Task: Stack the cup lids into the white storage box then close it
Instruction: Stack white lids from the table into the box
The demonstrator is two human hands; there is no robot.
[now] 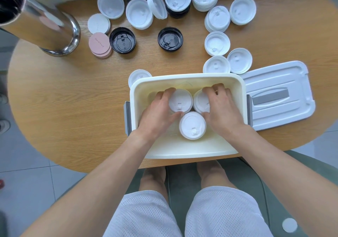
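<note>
Both hands, left (159,112) and right (222,108), each grip a white plastic lid stack inside the open white storage box (182,152); many lids (216,43) remain at upper frame.

Soft, even daylight fills the scene, bright enough that the white lids (139,13) at the far side nearly wash out, and shadows beneath them are faint. A bright streak of glare runs along the steel cylinder (53,29) at upper left. Wide-angle distortion bows the table (73,108) edge, and the corners smear into blur.
</note>
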